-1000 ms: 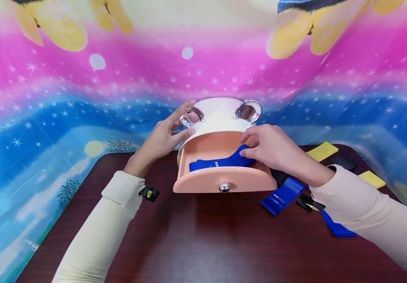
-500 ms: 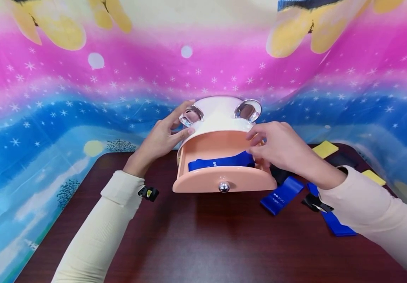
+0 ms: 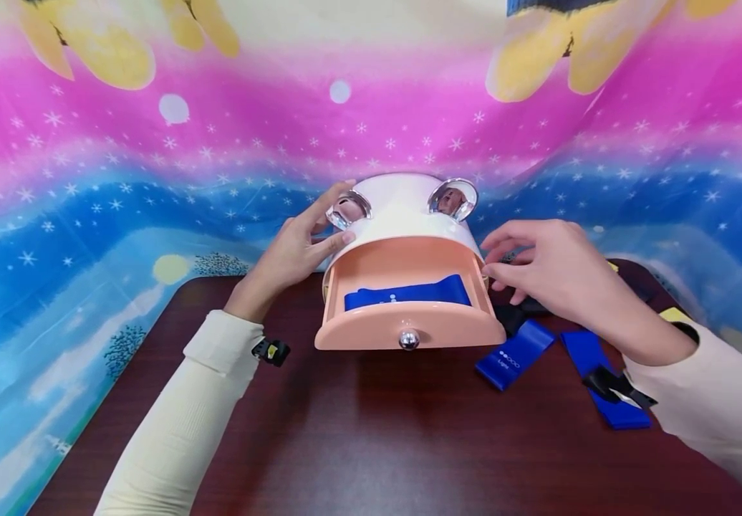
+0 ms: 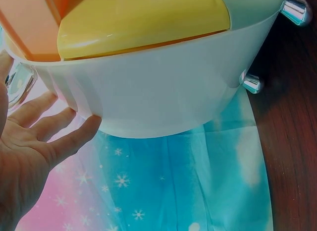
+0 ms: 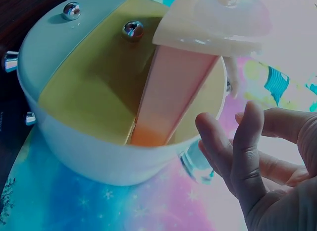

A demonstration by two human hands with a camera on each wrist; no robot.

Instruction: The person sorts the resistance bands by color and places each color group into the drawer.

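Observation:
A small white drawer cabinet (image 3: 403,204) with chrome ear-shaped rings stands at the back of the table, its peach drawer (image 3: 358,331) pulled out. Folded in that drawer lies a blue resistance band (image 3: 419,293). My left hand (image 3: 288,251) rests on the cabinet's left side beside the ring, with its thumb on the top front edge. In the left wrist view, its fingers (image 4: 74,138) touch the white shell, spread and nearly straight. To the right of the drawer hovers my right hand (image 3: 548,265), holding nothing, with loosely bent fingers.
Two blue bands (image 3: 518,355) lie on the table right of the cabinet, one partly behind the right wrist's camera. Black and yellow pieces (image 3: 672,314) lie farther back. Below the peach drawer are a yellow drawer (image 5: 94,92) and a green drawer (image 5: 47,40), both closed.
My right hand has let go of the blue resistance band and moved out of the drawer to the right. The band now lies lower in the drawer. The left hand has stayed put.

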